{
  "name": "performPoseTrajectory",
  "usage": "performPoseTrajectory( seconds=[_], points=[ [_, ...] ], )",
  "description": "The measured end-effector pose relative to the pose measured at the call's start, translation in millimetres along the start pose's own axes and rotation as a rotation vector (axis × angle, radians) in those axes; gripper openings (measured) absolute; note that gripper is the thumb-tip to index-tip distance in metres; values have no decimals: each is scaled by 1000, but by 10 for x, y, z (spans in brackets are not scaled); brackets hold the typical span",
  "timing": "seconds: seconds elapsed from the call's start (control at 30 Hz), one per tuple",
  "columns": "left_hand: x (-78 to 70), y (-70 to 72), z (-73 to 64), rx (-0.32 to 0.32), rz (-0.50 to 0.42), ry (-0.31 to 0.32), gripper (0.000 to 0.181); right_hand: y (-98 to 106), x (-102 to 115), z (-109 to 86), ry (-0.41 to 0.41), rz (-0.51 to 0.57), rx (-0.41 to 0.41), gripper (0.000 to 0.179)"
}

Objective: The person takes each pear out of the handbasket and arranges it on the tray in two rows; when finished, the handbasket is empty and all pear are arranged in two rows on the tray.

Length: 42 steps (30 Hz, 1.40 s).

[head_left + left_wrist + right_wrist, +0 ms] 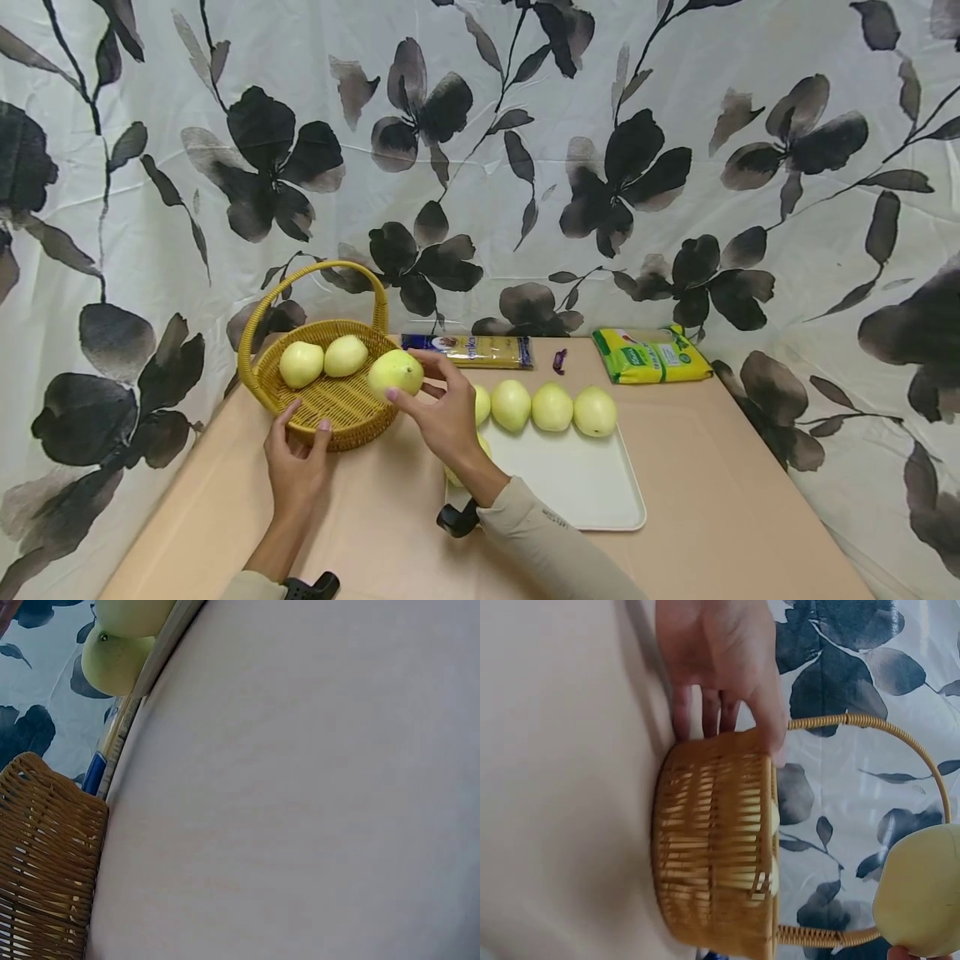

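Fruit (395,373) pinched by the right hand (450,412) at the edge of the wicker basket (339,407) is best lowered gently, the left hand (295,471) gripping the basket steady.

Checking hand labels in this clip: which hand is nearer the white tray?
Right. The right hand is by the left end of the tray, holding a pale green fruit; the left hand is farther left, at the woven basket's near side.

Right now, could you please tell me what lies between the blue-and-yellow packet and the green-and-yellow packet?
In the head view, a small purple wrapped item lies on the table between them.
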<state>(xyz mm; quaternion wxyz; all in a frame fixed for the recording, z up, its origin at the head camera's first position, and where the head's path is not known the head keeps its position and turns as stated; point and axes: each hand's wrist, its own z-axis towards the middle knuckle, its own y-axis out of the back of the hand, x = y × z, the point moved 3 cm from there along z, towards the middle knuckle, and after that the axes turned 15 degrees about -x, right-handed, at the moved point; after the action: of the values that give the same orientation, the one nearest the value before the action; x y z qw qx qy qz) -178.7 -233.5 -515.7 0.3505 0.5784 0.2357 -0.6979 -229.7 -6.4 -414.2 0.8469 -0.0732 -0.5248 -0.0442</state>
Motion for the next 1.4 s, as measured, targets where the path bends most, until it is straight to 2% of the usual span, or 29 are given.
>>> performPoseTrajectory(
  seconds=[0.5, 0.8, 1.13, 1.4],
  points=[
    [8, 6, 14, 7, -12, 2, 63, 628, -101, -21, -35, -88, -22, 55],
    [20, 12, 14, 6, 0, 11, 64, 998, -143, -20, -54, -186, -17, 54],
    [17, 11, 18, 11, -20, 20, 64, 1370, -224, -60, -113, -294, -22, 55],
    [4, 8, 20, 10, -18, 22, 64, 1607, -307, -118, -192, -389, -7, 53]
  ],
)
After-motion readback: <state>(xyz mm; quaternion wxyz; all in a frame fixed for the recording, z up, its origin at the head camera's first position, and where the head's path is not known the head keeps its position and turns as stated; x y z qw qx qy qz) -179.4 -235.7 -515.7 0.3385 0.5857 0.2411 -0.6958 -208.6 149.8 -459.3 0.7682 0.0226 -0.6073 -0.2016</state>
